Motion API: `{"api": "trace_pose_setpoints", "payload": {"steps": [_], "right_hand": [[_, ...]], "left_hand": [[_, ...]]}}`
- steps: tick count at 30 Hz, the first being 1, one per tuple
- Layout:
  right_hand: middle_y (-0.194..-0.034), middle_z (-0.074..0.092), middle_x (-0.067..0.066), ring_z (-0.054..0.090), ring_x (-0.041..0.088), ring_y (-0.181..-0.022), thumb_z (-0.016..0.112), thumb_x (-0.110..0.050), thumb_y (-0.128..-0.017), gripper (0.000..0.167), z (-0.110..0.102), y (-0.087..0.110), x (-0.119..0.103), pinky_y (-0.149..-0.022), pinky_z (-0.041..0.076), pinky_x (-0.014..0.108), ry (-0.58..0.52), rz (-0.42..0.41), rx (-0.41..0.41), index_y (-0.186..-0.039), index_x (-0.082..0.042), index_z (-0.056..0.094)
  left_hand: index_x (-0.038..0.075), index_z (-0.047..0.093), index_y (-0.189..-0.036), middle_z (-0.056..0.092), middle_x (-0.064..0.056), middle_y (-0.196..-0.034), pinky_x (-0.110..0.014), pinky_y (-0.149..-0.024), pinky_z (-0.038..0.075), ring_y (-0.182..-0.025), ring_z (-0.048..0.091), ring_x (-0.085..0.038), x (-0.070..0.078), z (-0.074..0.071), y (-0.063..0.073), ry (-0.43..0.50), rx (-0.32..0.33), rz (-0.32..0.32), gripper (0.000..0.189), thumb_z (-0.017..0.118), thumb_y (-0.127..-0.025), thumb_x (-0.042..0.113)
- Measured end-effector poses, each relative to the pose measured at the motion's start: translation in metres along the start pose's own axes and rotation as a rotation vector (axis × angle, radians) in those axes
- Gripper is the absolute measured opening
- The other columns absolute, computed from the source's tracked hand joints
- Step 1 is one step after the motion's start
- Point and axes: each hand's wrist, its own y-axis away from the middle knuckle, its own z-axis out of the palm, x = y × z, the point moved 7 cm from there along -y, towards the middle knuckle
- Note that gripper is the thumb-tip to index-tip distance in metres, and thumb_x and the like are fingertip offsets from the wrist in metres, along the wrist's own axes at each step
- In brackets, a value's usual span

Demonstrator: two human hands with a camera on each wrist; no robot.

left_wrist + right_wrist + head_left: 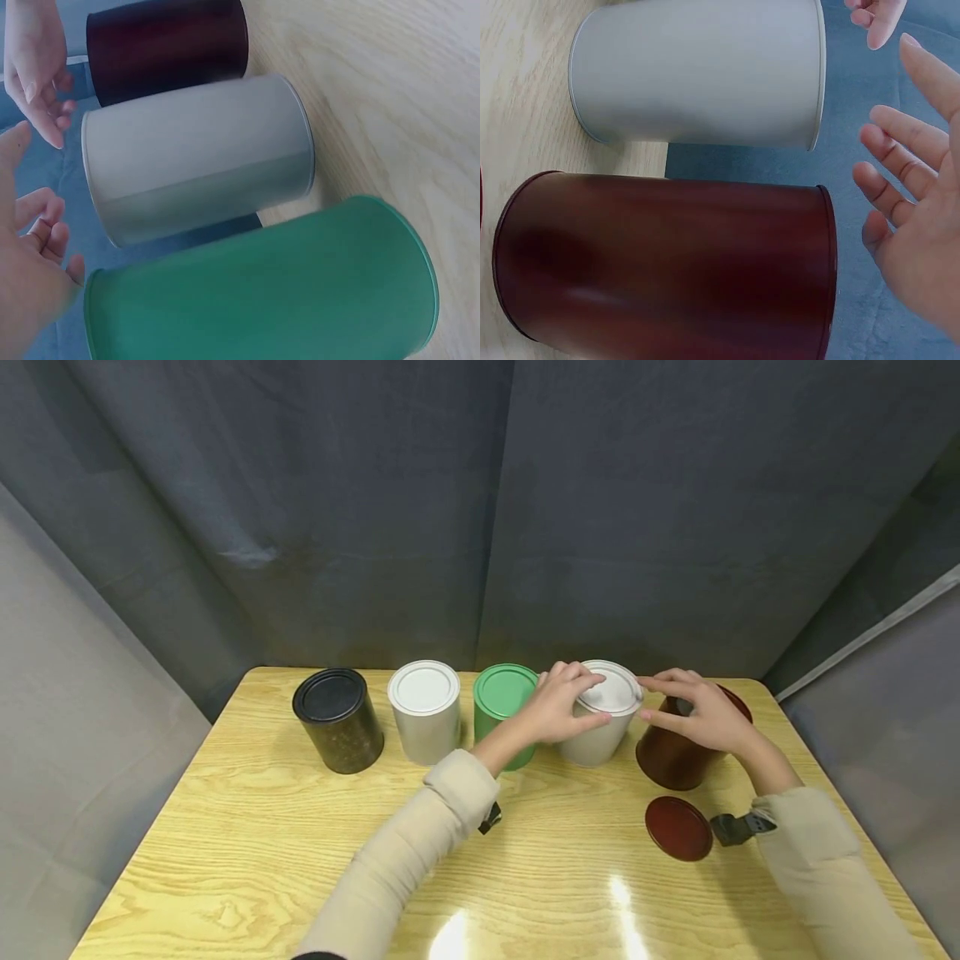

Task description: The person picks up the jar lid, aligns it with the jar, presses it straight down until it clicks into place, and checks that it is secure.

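Observation:
My left hand (558,703) hovers above the tops of the green can (506,692) and the right-hand white can (596,739), fingers loosely spread, nothing held. The white can has its lid (611,689) on. From the other side my right hand (697,714) reaches toward that lid, fingers extended, over the dark red can (667,764). Both wrist views show the hands (34,262) (922,202) above the can tops, with no grip on any can. The red can's top is partly hidden by my right hand. A dark red lid (678,828) lies flat in front of it.
Farther left in the same row stand a black can (341,727) and another white can (425,714), both lidded. A grey curtain (480,527) hangs behind the wooden table (262,860). Small dark wrist devices (733,828) hang by my sleeves.

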Motion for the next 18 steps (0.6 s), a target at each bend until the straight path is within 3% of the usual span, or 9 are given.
{"api": "trace_pose_setpoints", "payload": {"steps": [4,10,14,18], "right_hand": [[-0.111,0.057,0.014,0.050,0.026,-0.098,0.071,-0.012,-0.078,0.044,-0.001,0.007,-0.001,-0.076,0.040,0.043,-0.017,0.016,0.005,-0.117,0.003,0.059],[-0.108,0.057,0.010,0.049,0.014,-0.095,0.075,-0.008,-0.073,0.047,-0.003,0.017,-0.006,-0.074,0.041,0.025,-0.012,-0.023,0.039,-0.116,0.002,0.060],[-0.108,0.057,0.008,0.046,0.004,-0.097,0.078,-0.007,-0.068,0.053,-0.004,0.024,-0.008,-0.075,0.040,0.016,-0.026,-0.040,0.041,-0.117,-0.001,0.060],[-0.107,0.056,0.006,0.047,0.001,-0.092,0.079,-0.003,-0.065,0.055,-0.005,0.030,-0.010,-0.070,0.039,0.016,-0.070,-0.055,0.045,-0.117,-0.002,0.060]], "left_hand": [[0.015,0.052,-0.129,0.046,0.001,-0.121,-0.028,-0.090,0.029,-0.107,0.037,-0.014,0.006,0.001,0.003,0.041,0.026,0.024,0.056,0.061,-0.083,0.045],[0.014,0.055,-0.126,0.047,0.002,-0.120,-0.027,-0.091,0.028,-0.109,0.037,-0.014,0.014,0.003,0.007,0.085,0.068,0.070,0.055,0.064,-0.081,0.044],[0.015,0.054,-0.127,0.047,0.002,-0.121,-0.027,-0.091,0.029,-0.115,0.034,-0.014,0.019,0.003,0.009,0.108,0.057,0.076,0.057,0.066,-0.080,0.044],[0.015,0.052,-0.129,0.046,0.003,-0.123,-0.029,-0.092,0.029,-0.116,0.034,-0.014,0.026,0.004,0.011,0.129,0.040,0.092,0.060,0.067,-0.079,0.044]]}}
